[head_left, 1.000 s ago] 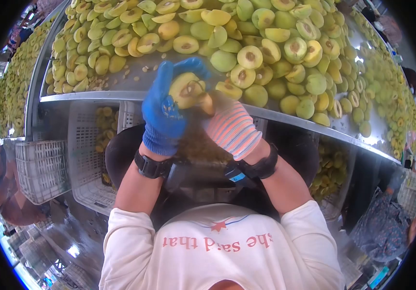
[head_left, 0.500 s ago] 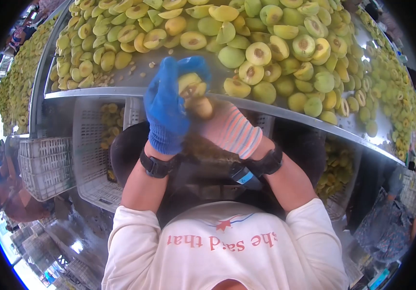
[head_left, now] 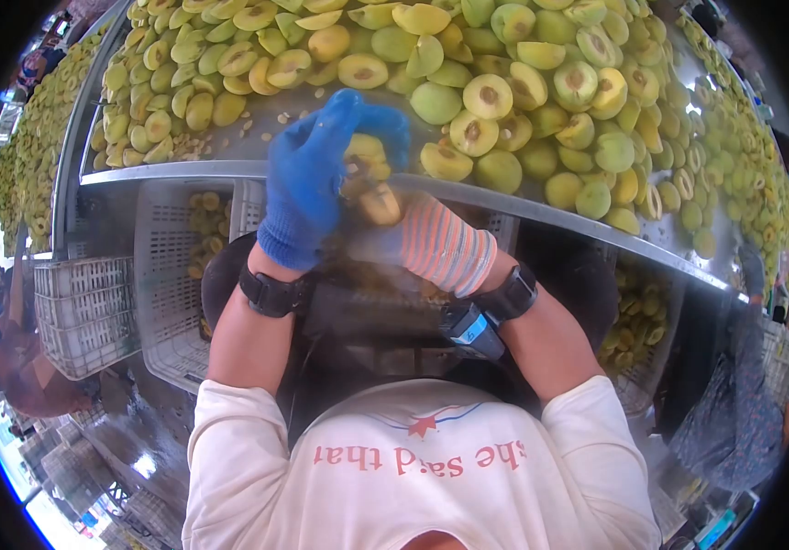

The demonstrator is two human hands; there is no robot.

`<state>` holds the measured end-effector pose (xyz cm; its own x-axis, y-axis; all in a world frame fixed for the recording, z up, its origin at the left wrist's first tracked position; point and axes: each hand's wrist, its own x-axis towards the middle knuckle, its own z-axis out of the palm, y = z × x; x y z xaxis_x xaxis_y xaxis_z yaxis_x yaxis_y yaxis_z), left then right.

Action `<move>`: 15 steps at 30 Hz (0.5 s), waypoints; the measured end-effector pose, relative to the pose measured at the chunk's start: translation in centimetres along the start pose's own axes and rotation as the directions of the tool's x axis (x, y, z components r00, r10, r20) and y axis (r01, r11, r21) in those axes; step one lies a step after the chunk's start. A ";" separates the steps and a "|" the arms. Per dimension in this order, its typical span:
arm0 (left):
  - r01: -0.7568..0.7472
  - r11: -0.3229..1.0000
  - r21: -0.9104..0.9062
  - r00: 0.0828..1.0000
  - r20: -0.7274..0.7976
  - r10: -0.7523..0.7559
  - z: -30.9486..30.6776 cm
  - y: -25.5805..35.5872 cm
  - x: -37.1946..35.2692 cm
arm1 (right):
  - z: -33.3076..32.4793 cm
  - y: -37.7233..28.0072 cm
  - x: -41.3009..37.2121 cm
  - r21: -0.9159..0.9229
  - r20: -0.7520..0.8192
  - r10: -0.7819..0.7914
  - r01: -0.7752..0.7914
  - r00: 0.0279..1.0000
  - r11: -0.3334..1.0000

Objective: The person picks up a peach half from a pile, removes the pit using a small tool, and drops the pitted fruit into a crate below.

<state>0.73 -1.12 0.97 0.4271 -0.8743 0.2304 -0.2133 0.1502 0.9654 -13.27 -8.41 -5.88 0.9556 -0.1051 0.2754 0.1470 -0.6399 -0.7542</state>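
Note:
My left hand (head_left: 307,179), in a blue glove, is curled around several green-yellow fruit halves (head_left: 367,158) that look like plums. Its thumb and fingers arch over them, just in front of the table's metal edge. A paler half (head_left: 380,203) with a brownish cut face lies low in that hand, nearest my other hand. Close against it, my right hand (head_left: 445,243) wears a pink and grey striped glove. Its fingers are bent inward and blurred; I cannot tell what they hold. Both wrists carry black bands.
The metal table (head_left: 202,170) bears heaped fruit halves (head_left: 486,96) and small loose pits (head_left: 193,145). Below its edge stands a white crate (head_left: 174,302) with fruit inside. Grey crates (head_left: 87,312) are stacked at left. More fruit (head_left: 633,316) sits low at right. Other people are at both sides.
My left hand has shifted slightly left, and its fingers have opened wider around the fruit. My right hand stays close by, with its wrist turned a little.

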 end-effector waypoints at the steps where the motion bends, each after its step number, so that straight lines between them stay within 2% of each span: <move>1: -0.036 0.996 0.081 0.999 0.035 0.033 0.0 0.1 0.1 | -0.6 -0.6 -0.1 0.068 0.036 0.042 -0.045 0.998 0.997; 3: -0.081 0.983 0.164 0.995 0.072 0.070 -0.2 -0.2 0.2 | -0.9 -0.7 -0.4 0.024 0.041 0.037 -0.038 0.998 0.999; 4: -0.088 0.981 0.171 0.995 0.070 0.077 -0.5 -0.8 0.3 | -0.5 -0.3 -0.5 -0.087 0.013 -0.015 0.016 1.000 0.996; 7: -0.065 0.995 0.079 0.995 -0.074 0.071 0.5 -0.6 -0.4 | -0.4 -0.1 -0.2 -0.308 0.005 -0.129 0.124 0.992 0.943; 9: 0.009 0.999 -0.045 0.986 -0.167 -0.016 1.0 -0.3 -1.0 | -0.7 -0.3 0.1 -0.351 -0.018 -0.198 0.180 0.980 0.919; 11: 0.131 0.972 -0.196 0.966 -0.197 -0.170 1.1 -0.3 -1.2 | -1.2 -0.8 0.5 -0.336 -0.079 -0.276 0.235 0.958 0.912; 14: 0.109 0.990 0.086 0.970 -0.229 -0.087 0.7 -1.0 -1.0 | -1.1 -2.2 1.8 -0.161 -0.011 -0.038 0.036 0.999 0.986; 15: 0.104 0.990 0.099 0.979 -0.188 -0.084 0.5 -1.0 -1.0 | -1.1 -2.2 1.7 -0.027 -0.013 0.029 -0.029 0.999 0.999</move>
<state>0.07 -0.59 -0.26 0.6013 -0.7813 0.1674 -0.2533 0.0123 0.9673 -12.22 -8.05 -3.13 0.9559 -0.1338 0.2613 0.1117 -0.6572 -0.7454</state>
